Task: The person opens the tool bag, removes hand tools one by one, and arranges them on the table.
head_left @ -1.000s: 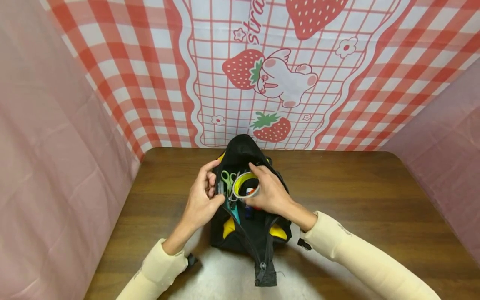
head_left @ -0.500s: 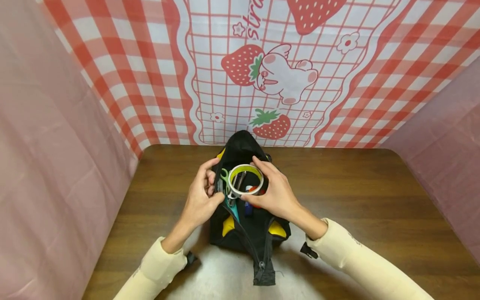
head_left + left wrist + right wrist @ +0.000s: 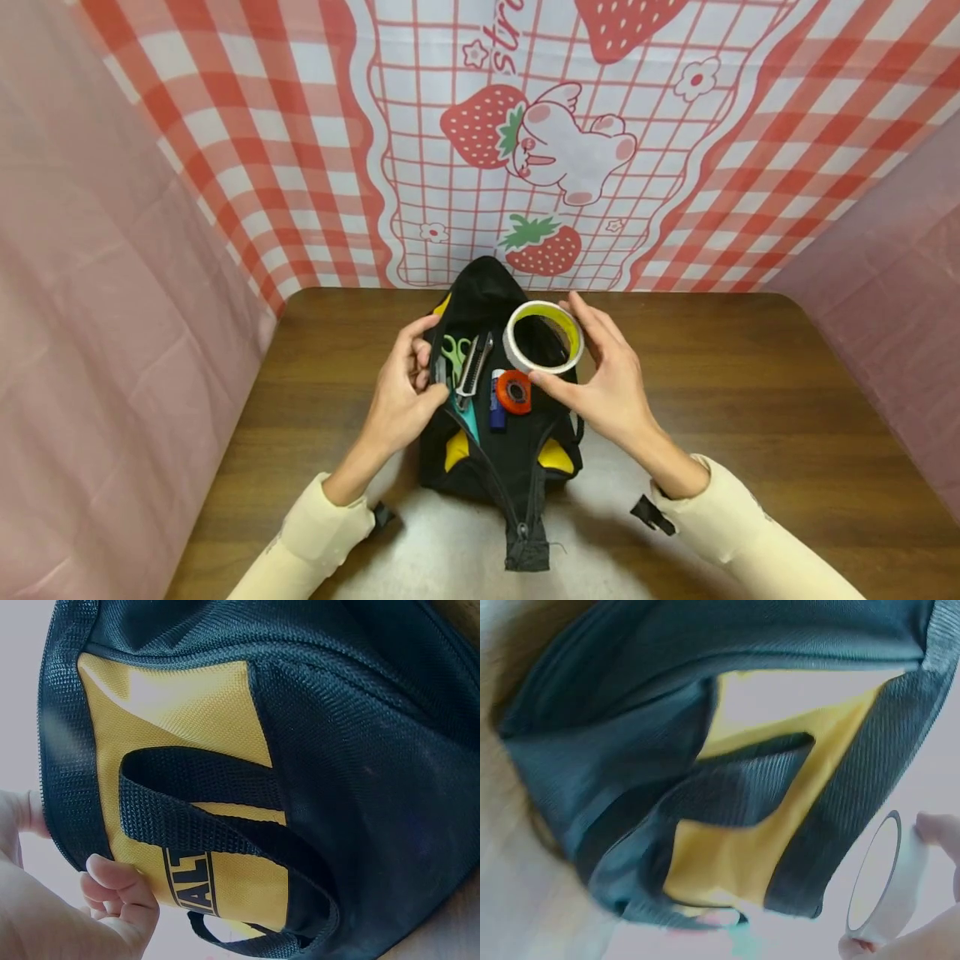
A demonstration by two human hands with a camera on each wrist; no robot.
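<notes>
A black and yellow zippered bag [image 3: 486, 283] stands on the table with its top spread wide. My left hand [image 3: 401, 404] pinches its left rim between thumb and fingers; yellow cloth and a black strap [image 3: 202, 817] show beside that hand in the left wrist view. My right hand [image 3: 618, 387] holds a roll of tape [image 3: 514, 350] with a yellow inner core by its edge, over the bag's right rim. Inside the bag lie green-handled scissors [image 3: 454, 350], a utility knife [image 3: 472, 371], a blue glue stick [image 3: 497, 410] and a round orange-red item [image 3: 504, 392] with a dark hub.
The wooden table [image 3: 720, 375] extends to both sides of the bag. Behind it hangs a strawberry-print checked cloth [image 3: 570, 150], with pink curtains [image 3: 112, 292] at the sides. A zipper end [image 3: 527, 550] hangs toward the front. Part of a teal item [image 3: 468, 419] shows inside the bag.
My right hand has lifted the tape roll up and to the right out of the bag's opening, uncovering the knife, glue stick and orange-red item. My left hand keeps its hold on the rim.
</notes>
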